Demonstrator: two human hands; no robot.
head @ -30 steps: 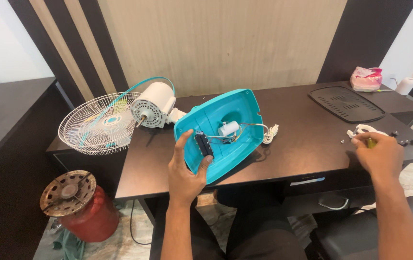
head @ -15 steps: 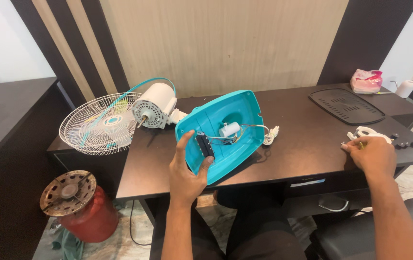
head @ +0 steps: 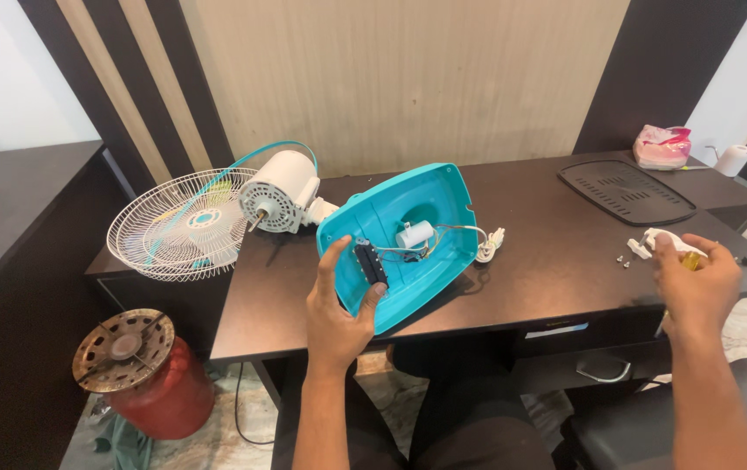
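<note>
My left hand (head: 339, 309) holds the tilted teal fan base (head: 408, 244) by its near edge, its hollow underside facing me. Inside it I see a black switch block (head: 370, 263), a white capacitor (head: 414, 233) and loose wires. The white fan motor (head: 279, 191) and wire grille (head: 186, 224) lie to the left on the dark desk (head: 548, 261). Over the desk's right edge, my right hand (head: 696, 283) is closed around a yellow-handled tool (head: 691, 259), next to a white part (head: 656, 239) and small screws (head: 624, 259).
A black base cover plate (head: 624, 191) lies at the back right, with a pink bag (head: 661, 145) and a white roll (head: 733, 159) beyond it. A red gas cylinder (head: 143, 374) stands on the floor at left. A dark cabinet (head: 8, 226) runs along the left.
My right hand has lifted off the desk near the screws and drawn toward me with the yellow-handled tool. The left hand and teal base have hardly moved.
</note>
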